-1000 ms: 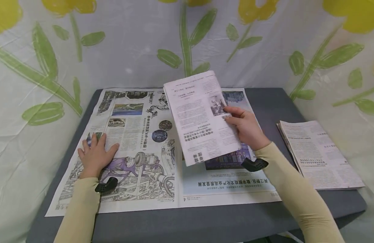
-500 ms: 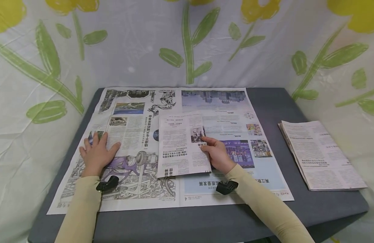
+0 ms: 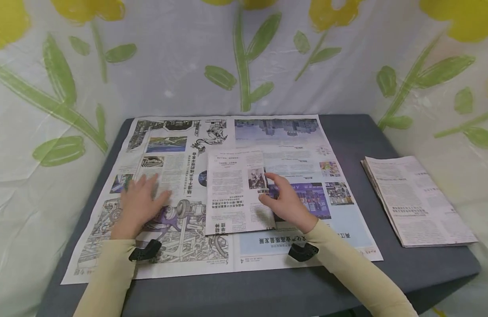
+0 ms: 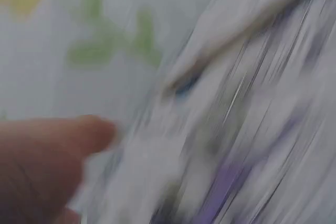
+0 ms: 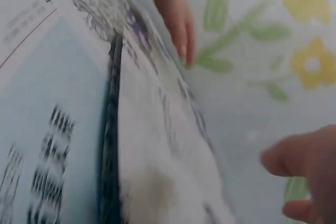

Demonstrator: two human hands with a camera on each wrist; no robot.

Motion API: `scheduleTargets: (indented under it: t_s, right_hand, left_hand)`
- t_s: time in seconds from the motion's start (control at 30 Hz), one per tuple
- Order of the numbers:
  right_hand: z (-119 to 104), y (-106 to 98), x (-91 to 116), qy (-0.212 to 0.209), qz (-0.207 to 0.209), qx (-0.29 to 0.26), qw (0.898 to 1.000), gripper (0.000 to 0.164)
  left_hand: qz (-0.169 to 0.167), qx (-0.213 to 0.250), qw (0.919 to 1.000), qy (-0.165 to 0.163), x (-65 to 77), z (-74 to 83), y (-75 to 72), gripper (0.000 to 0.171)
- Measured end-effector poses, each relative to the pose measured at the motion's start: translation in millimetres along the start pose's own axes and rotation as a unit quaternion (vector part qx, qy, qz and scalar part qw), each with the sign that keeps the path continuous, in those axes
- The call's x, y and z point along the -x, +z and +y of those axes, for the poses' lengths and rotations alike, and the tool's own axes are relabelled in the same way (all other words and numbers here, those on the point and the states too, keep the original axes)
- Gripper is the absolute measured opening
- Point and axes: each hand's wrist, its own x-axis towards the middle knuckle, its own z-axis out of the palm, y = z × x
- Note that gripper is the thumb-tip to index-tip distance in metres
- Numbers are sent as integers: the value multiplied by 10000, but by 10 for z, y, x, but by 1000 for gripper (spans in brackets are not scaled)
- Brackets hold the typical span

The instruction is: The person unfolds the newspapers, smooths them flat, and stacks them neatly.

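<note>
Folded newspaper [image 3: 236, 189] is sitting on top of a big sheet [image 3: 176, 180] of newsprint spread across the grey table [image 3: 212, 295]. I'd expect it to be light and bendy, a bit stiffer along the folds, not slippery but easy to crease or tear. Best hold is probably thumb under, fingers over, midway along a side edge. The right hand [image 3: 287, 202] is at the right edge, thumb and finger apart, not pinching it (can't tell if either one touches). The left hand [image 3: 138, 207] is spread over the sheet, too blurry to tell contact. Writing: Chinese headlines and columns all over, page numbers 5 and 4 along the sheet's near edge. No brand I can make out.
</note>
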Motion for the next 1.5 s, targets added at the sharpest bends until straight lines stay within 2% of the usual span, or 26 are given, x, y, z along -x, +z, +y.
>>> scheduleTargets:
  t_s: [0.1,0.17,0.27,0.37,0.47,0.7,0.93,1.03,1.17,1.3,1.4,1.5]
  right_hand:
    - [-148,152,23,-615,-288,1051,9921,80]
    - [-209,324,39,-840,-545,1629,9815,85]
    - [-230,588,67,-1022,-962,2251,9642,87]
    - [-204,759,93,-1054,-1183,2542,9541,87]
    - [-200,821,112,-951,-1249,2599,9528,87]
    - [-219,846,104,-888,-1255,2570,9541,86]
    - [-259,851,106,-1082,-1214,2873,9439,73]
    - [-279,850,97,-1054,-1136,2914,9440,67]
    - [-276,848,77,-1033,-970,2808,9493,61]
    - [-237,825,33,-1293,-415,2346,9626,53]
    - [-218,744,-5,-1341,166,1518,9791,46]
    - [-195,607,-24,-1035,517,103,9932,44]
  left_hand:
    - [-762,-86,9945,711,126,367,107,88]
    - [-1148,-60,9887,962,218,562,203,96]
    - [-1337,-116,9842,1152,315,708,350,107]
    - [-1382,-118,9828,1219,342,729,453,117]
    - [-1359,-91,9830,1232,345,725,486,120]
    - [-1372,42,9833,1199,371,712,475,117]
    - [-1279,3,9839,1246,379,705,461,115]
    - [-1247,10,9845,1237,372,714,450,115]
    - [-1263,34,9842,1241,368,721,443,115]
    - [-1328,45,9835,1225,372,709,442,114]
    - [-1356,72,9830,1239,377,699,442,113]
    - [-1365,91,9823,1283,385,690,439,114]
